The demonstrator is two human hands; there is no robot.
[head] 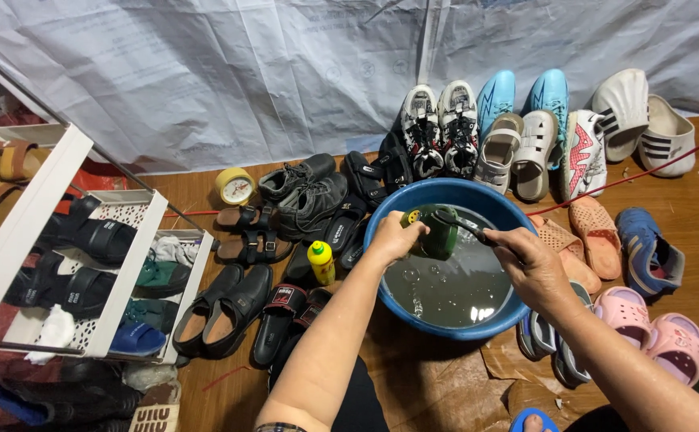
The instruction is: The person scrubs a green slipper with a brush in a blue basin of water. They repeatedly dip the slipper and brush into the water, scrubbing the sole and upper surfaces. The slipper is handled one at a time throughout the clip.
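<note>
The left hand (396,238) is closed around a dark green shoe (439,232), holding it just above the murky water in the blue basin (397,316). The right hand (532,268) grips the dark handle of a brush (468,228), whose head meets the shoe. Around the basin lie many shoes: black leather shoes (305,196), orange sandals (593,232), pink clogs (653,328), and a yellow bottle (320,262) just beside the rim. The wet shoe could slip and splash dirty water over the nearby pairs; a hard stroke might nudge the bottle over.
</note>
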